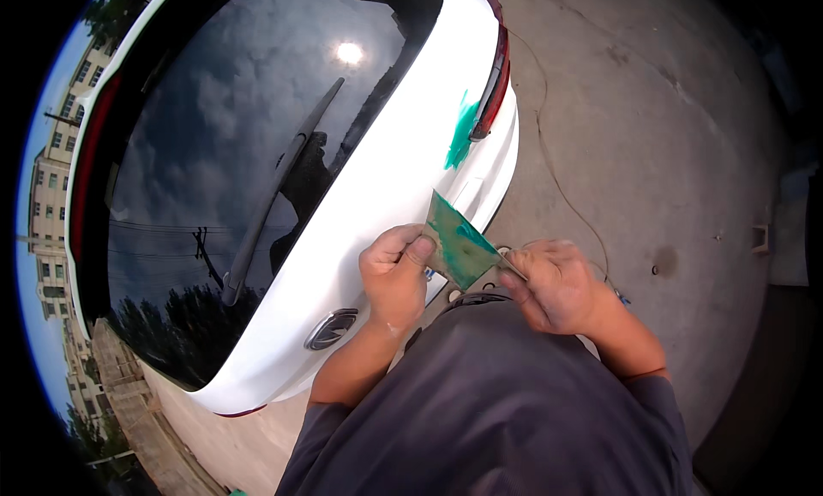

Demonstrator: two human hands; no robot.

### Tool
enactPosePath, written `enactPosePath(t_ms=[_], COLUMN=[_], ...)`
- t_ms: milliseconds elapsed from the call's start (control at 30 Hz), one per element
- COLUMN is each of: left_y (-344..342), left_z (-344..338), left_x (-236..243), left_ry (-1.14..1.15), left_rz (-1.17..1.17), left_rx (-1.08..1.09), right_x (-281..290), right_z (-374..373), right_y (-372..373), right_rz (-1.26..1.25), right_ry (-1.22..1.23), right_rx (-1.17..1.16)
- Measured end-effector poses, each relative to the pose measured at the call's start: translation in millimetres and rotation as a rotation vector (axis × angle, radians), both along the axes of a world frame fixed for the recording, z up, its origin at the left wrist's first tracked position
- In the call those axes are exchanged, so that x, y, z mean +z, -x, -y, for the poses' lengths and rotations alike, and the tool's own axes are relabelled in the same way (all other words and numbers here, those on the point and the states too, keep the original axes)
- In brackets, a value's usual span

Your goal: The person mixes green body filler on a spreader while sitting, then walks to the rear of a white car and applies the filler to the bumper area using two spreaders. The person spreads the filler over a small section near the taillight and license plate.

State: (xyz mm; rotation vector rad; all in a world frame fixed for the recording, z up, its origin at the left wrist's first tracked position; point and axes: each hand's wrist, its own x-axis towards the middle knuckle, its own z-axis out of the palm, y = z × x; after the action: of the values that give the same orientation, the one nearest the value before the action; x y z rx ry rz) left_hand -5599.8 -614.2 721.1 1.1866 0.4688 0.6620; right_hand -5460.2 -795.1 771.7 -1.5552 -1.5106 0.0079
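Note:
My left hand [394, 273] pinches a flat, thin putty board [459, 258] between thumb and fingers at its left edge. Wet green putty is smeared over its face. At the board's right corner, my right hand [553, 286] is closed on a thin flat scraper [514, 264], seen nearly edge-on; my fingers cover much of it. Both hands are in front of my body, beside the rear of a white car [386, 144]. A rough patch of green putty [463, 136] lies on the white panel next to the red tail light [495, 93].
The dark rear window [214, 127] carries a wiper [283, 192], and a round badge [332, 329] is on the tailgate below. A thin cable or hose [542, 127] runs across the concrete floor [669, 153] to the right. Buildings [56, 187] rise at the far left.

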Motion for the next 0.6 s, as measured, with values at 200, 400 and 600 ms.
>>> enactPosePath(t_ms=[200,400,600], left_y=[30.1,59.4,77.2], left_z=[4.1,-12.7,-18.5], left_x=[-13.8,-21.3,-32.0], left_ry=[0.065,0.128,0.079], left_rz=[0.016,0.14,0.042], left_rx=[0.006,0.033,-0.004], right_x=[-16.7,-86.5,-152.8], right_z=[2.7,-24.4,-67.5], right_y=[12.2,-10.2,-19.5], right_rz=[0.124,-0.867,-0.727], right_ry=[0.428,0.074,-0.058], right_rx=[0.016,-0.529,-0.649])
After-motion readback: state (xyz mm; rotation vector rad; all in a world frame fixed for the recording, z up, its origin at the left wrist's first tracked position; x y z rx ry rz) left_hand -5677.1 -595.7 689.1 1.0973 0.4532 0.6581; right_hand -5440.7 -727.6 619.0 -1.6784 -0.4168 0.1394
